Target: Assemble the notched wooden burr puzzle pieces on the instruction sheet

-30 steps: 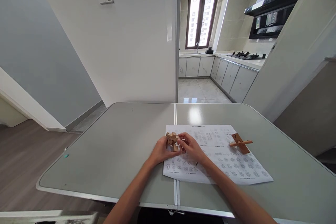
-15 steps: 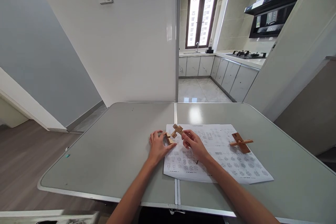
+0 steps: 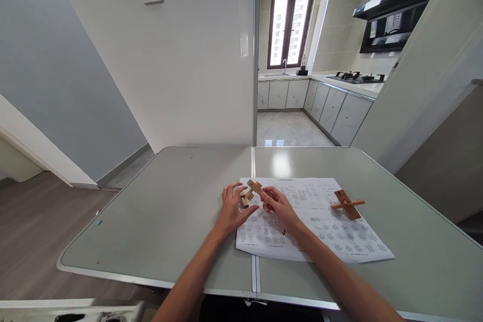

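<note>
In the head view my right hand pinches a notched wooden puzzle piece between thumb and fingers, a little above the paper. My left hand is curved with thumb and fingers apart, around a second notched wooden block. That block sits in the gap of the hand, just left of and below the held piece; whether a finger touches it is hard to see. Under both pieces lies a white printed sheet covered in small diagrams.
On the sheet's right side lies a crossed pair of wooden pieces, a flat board with a stick across it. The grey folding table has a metal seam down its middle. A small teal bit is near its left edge.
My left hand has loosened from the wooden block, its thumb and fingers spreading wider and shifting slightly right. My right hand keeps its piece almost in the same place.
</note>
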`<state>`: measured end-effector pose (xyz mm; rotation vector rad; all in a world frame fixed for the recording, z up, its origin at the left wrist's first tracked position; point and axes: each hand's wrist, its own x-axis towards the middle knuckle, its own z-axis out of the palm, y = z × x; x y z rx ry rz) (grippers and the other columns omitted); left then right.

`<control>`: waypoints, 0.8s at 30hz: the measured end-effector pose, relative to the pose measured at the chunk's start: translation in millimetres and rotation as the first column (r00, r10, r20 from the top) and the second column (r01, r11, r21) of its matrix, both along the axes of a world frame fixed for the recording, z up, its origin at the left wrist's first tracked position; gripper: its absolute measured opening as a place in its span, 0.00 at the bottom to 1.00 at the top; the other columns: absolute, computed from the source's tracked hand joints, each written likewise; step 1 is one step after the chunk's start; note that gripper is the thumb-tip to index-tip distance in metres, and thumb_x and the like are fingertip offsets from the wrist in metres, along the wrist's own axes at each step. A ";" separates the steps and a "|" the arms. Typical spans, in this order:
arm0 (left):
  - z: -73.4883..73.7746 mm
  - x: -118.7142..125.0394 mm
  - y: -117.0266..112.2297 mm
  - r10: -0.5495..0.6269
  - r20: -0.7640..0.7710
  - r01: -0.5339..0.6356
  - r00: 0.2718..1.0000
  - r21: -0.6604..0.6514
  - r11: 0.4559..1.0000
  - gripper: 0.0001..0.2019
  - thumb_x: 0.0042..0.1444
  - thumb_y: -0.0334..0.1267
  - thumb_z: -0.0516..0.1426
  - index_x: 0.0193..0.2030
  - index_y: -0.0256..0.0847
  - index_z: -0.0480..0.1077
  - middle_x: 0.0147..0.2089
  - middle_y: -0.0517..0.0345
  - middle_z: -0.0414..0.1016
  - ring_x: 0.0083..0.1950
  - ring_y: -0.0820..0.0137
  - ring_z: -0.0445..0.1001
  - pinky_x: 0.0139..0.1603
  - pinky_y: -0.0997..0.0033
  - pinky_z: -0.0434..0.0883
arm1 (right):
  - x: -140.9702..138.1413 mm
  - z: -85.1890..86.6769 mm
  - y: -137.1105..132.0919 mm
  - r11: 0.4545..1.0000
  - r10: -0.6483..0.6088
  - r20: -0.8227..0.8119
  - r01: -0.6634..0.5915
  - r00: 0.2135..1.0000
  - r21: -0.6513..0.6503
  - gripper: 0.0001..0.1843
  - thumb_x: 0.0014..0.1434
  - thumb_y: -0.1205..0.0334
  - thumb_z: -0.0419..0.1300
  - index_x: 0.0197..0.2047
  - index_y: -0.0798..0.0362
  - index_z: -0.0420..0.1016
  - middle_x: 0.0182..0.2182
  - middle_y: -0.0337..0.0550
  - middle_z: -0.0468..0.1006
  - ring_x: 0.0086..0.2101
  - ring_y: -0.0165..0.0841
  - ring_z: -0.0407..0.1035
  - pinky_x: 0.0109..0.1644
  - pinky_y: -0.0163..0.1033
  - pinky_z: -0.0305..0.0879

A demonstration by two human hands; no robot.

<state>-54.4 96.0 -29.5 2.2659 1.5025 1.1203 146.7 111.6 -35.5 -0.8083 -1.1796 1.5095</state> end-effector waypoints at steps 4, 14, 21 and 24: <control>4.4 0.9 -2.2 -0.078 -0.040 0.079 0.996 0.027 0.996 0.13 0.67 0.48 0.59 0.52 0.45 0.73 0.65 0.47 0.67 0.67 0.54 0.61 0.68 0.50 0.60 | -0.4 0.9 -0.7 1.000 0.023 0.002 -0.023 1.000 0.008 0.25 0.56 0.37 0.69 0.42 0.50 0.72 0.32 0.35 0.70 0.23 0.26 0.62 0.25 0.35 0.56; 8.4 2.8 -1.7 -0.084 -0.009 0.085 0.996 0.079 0.993 0.08 0.72 0.39 0.53 0.43 0.43 0.72 0.54 0.49 0.73 0.58 0.59 0.67 0.62 0.55 0.66 | 0.9 3.3 -2.2 0.993 0.112 -0.001 -0.112 0.994 -0.027 0.26 0.57 0.38 0.69 0.43 0.52 0.74 0.31 0.36 0.70 0.23 0.26 0.62 0.27 0.35 0.56; 4.3 1.2 2.2 -0.075 -0.003 0.075 0.997 0.117 0.990 0.07 0.72 0.38 0.52 0.45 0.44 0.71 0.53 0.50 0.75 0.57 0.59 0.69 0.59 0.53 0.70 | 5.4 -1.9 2.0 0.948 0.291 -0.119 -0.303 0.949 -0.099 0.22 0.60 0.41 0.69 0.40 0.52 0.74 0.30 0.36 0.69 0.24 0.26 0.63 0.27 0.36 0.58; 2.6 1.0 3.0 -0.059 -0.016 0.060 0.998 0.132 0.989 0.07 0.72 0.38 0.52 0.45 0.44 0.71 0.53 0.50 0.75 0.57 0.59 0.69 0.59 0.52 0.70 | 6.0 -5.6 4.2 0.939 0.315 -0.135 -0.329 0.939 -0.103 0.20 0.61 0.43 0.68 0.40 0.52 0.74 0.30 0.36 0.69 0.24 0.26 0.64 0.28 0.36 0.58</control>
